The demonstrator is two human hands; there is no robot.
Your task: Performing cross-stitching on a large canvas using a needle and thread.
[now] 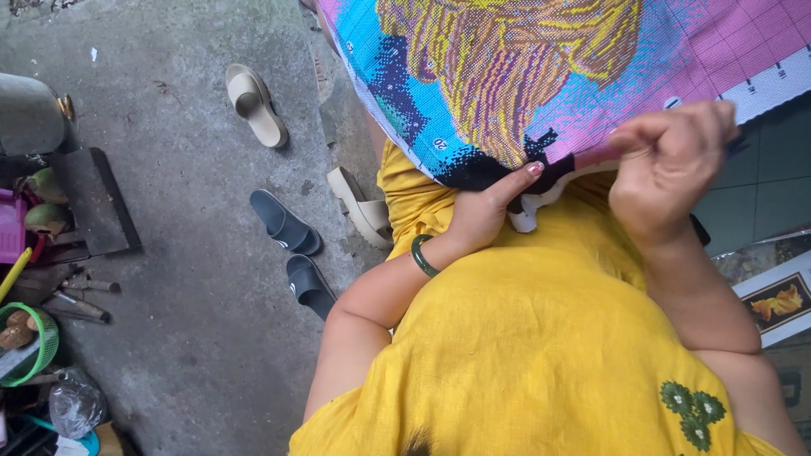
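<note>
A large cross-stitch canvas with yellow, blue and pink stitching lies over my lap. My left hand, a green bangle on its wrist, grips the canvas's lower edge from beneath, the thumb pressing on the dark stitched patch. My right hand pinches the same edge a little to the right, fingers curled closed on the fabric. Whether a needle is in the fingers I cannot tell. I wear a yellow top.
On the concrete floor to the left lie two beige slippers and a pair of dark slippers. Clutter with a green basket and a metal pot sits at far left. A printed pattern sheet lies at right.
</note>
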